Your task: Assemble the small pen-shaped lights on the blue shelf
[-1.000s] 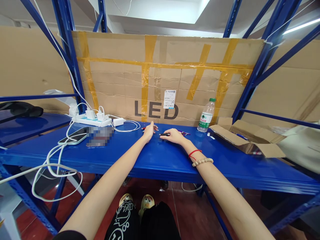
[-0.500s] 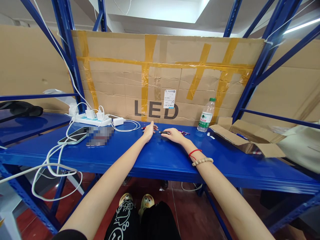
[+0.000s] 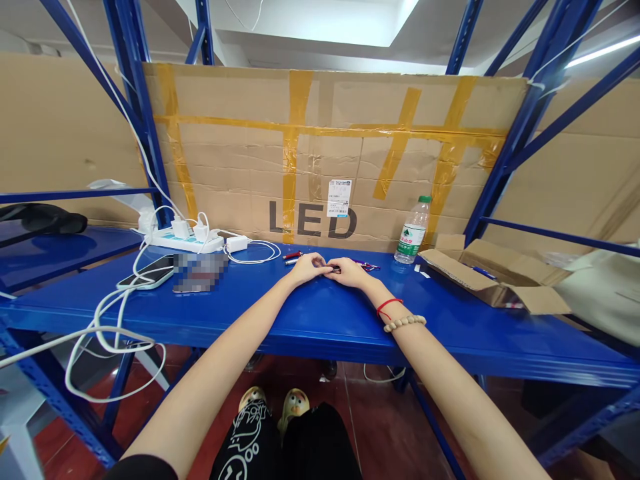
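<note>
At the middle of the blue table my left hand and my right hand meet, fingertips together. My right fingers are closed round a slim black pen, mostly hidden by the hands. The left thumb and fingers pinch its left end. Just behind my left hand lie a red pen and a pale pen. Several purple and red pens lie beyond my right hand, partly covered by it.
A water bottle stands at the back right beside an open cardboard box. To the left are a power strip, a phone and looped white cables. A large cardboard sheet closes off the back.
My left hand has come right and slightly nearer, from beside the pens to the black pen's left end. My right hand stays almost in place, holding the pen.
</note>
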